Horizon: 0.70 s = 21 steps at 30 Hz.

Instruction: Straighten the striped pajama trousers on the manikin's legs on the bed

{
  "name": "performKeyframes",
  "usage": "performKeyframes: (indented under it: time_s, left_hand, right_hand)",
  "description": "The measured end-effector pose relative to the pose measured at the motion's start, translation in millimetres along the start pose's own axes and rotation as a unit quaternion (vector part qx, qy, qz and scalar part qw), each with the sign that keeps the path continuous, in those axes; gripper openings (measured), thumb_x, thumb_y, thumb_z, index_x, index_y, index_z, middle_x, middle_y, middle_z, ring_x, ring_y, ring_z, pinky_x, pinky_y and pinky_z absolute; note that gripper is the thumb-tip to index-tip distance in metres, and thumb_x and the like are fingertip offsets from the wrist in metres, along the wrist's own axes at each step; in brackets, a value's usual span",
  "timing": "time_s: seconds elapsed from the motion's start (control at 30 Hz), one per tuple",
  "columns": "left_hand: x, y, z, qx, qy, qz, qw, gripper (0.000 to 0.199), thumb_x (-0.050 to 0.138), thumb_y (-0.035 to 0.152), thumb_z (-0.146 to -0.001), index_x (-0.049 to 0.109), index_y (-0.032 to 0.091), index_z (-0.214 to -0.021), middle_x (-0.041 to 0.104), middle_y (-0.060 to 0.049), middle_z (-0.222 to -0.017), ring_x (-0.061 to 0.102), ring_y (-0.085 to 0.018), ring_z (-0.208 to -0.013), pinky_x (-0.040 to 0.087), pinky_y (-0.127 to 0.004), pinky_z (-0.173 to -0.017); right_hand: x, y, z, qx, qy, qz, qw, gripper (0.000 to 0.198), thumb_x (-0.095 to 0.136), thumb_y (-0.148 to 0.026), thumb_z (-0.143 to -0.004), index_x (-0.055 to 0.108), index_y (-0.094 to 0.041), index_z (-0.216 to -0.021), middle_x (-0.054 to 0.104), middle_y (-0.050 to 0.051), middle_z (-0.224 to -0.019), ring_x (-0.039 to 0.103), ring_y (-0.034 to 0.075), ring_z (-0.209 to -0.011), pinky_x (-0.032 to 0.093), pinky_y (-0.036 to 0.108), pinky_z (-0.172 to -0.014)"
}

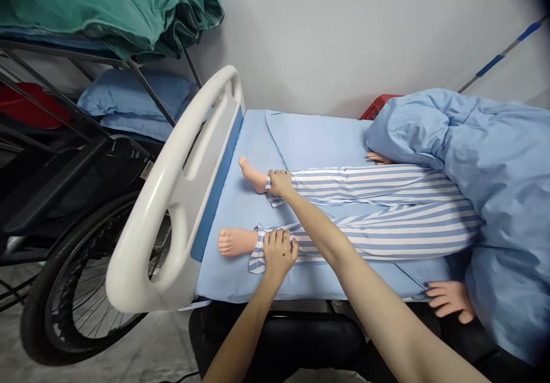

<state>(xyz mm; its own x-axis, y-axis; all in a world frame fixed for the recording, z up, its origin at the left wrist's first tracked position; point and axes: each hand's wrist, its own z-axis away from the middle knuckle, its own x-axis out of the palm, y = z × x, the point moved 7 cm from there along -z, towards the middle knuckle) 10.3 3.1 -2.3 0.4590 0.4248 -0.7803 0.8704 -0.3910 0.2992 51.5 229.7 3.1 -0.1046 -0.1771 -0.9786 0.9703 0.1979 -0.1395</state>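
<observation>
Plainly, both hands (278,251) (280,183) clasp the striped trousers (365,185) (a white tag (146,170) by the wheelchair (36,314) is illegible).

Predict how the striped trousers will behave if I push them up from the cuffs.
The striped trousers look floppy: their thin-looking cloth is creased. The near cuff would probably bunch easily, being wider than the ankle beside the near foot. Sliding may drag, as the left hand rests on that leg.

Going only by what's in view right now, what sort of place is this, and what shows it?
Probably a care or nursing training room: what looks like a manikin lies on a hospital-style bed, and a wheelchair stands beyond the footboard.
</observation>
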Motion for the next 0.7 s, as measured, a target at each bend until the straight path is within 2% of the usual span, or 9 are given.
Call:
performKeyframes:
  time_s: [0.1, 0.2, 0.3, 0.37, 0.43, 0.53, 0.63, 0.7]
  left_hand:
    - [1, 0, 2, 0.008, 0.004, -0.008, 1.000, 0.023, 0.056, 0.023, -0.088, 0.069, 0.014, -0.104, 0.071, -0.013, -0.104, 0.060, -0.030, -0.099, 0.039, -0.045, -0.091]
    - [3, 0, 4, 0.001, -0.002, -0.004, 1.000, 0.023, 0.055, 0.023, -0.089, 0.069, 0.015, -0.105, 0.071, -0.013, -0.104, 0.060, -0.029, -0.099, 0.039, -0.045, -0.091]
    - [8, -3, 5, -0.014, -0.014, 0.018, 1.000, 0.024, 0.053, 0.023, -0.090, 0.069, 0.016, -0.106, 0.072, -0.012, -0.105, 0.061, -0.030, -0.101, 0.039, -0.046, -0.093]
    - [14, -7, 7, -0.034, -0.023, 0.045, 0.998, 0.023, 0.053, 0.024, -0.089, 0.069, 0.018, -0.105, 0.071, -0.013, -0.104, 0.061, -0.030, -0.102, 0.039, -0.047, -0.094]
    - [17, -12, 9, -0.062, -0.020, 0.087, 0.994, 0.021, 0.054, 0.025, -0.088, 0.069, 0.019, -0.102, 0.071, -0.015, -0.103, 0.060, -0.032, -0.105, 0.039, -0.049, -0.097]
    - [11, -18, 18, -0.098, 0.008, 0.167, 0.981, 0.025, 0.053, 0.029, -0.086, 0.067, 0.019, -0.105, 0.069, -0.016, -0.108, 0.058, -0.034, -0.114, 0.038, -0.054, -0.104]
    - [-11, -26, 42, -0.147, 0.054, 0.224, 0.962, 0.030, 0.052, 0.031, -0.086, 0.064, 0.019, -0.111, 0.065, -0.016, -0.120, 0.052, -0.033, -0.125, 0.037, -0.054, -0.110]
    - [-26, -36, 68, -0.217, 0.083, 0.257, 0.938, 0.030, 0.053, 0.032, -0.085, 0.063, 0.021, -0.111, 0.063, -0.014, -0.123, 0.052, -0.031, -0.127, 0.037, -0.053, -0.113]
  right_hand:
    - [-2, 2, -6, -0.005, 0.027, 0.017, 0.999, 0.057, 0.070, -0.045, -0.080, 0.053, -0.013, -0.125, 0.061, 0.019, -0.125, 0.056, 0.029, -0.116, 0.037, 0.042, -0.102]
    - [-5, -3, 7, -0.049, 0.063, 0.028, 0.996, 0.067, 0.070, -0.033, -0.079, 0.046, -0.013, -0.138, 0.053, 0.020, -0.138, 0.048, 0.031, -0.128, 0.032, 0.047, -0.109]
    - [-8, -9, 49, -0.109, 0.138, -0.007, 0.984, 0.065, 0.061, -0.023, -0.085, 0.041, -0.012, -0.145, 0.043, 0.019, -0.150, 0.032, 0.031, -0.143, 0.024, 0.048, -0.117]
    - [-4, -6, 87, -0.108, 0.157, -0.075, 0.979, 0.055, 0.053, -0.023, -0.090, 0.045, -0.011, -0.143, 0.046, 0.019, -0.147, 0.036, 0.027, -0.141, 0.028, 0.041, -0.116]
    - [7, -1, 124, -0.086, 0.112, -0.149, 0.979, 0.047, 0.049, -0.028, -0.095, 0.050, -0.011, -0.138, 0.055, 0.016, -0.139, 0.049, 0.023, -0.130, 0.036, 0.034, -0.110]
    - [19, -3, 163, -0.075, -0.001, -0.197, 0.978, 0.042, 0.045, -0.038, -0.099, 0.058, -0.014, -0.130, 0.063, 0.013, -0.130, 0.059, 0.022, -0.119, 0.043, 0.030, -0.102]
    - [12, -18, 179, -0.107, -0.057, -0.181, 0.976, 0.041, 0.045, -0.040, -0.098, 0.062, -0.015, -0.124, 0.068, 0.013, -0.123, 0.063, 0.023, -0.113, 0.045, 0.030, -0.095]
    - [8, -34, 182, -0.136, -0.073, -0.154, 0.976, 0.043, 0.051, -0.045, -0.093, 0.064, -0.015, -0.121, 0.070, 0.014, -0.118, 0.066, 0.026, -0.110, 0.047, 0.032, -0.091]
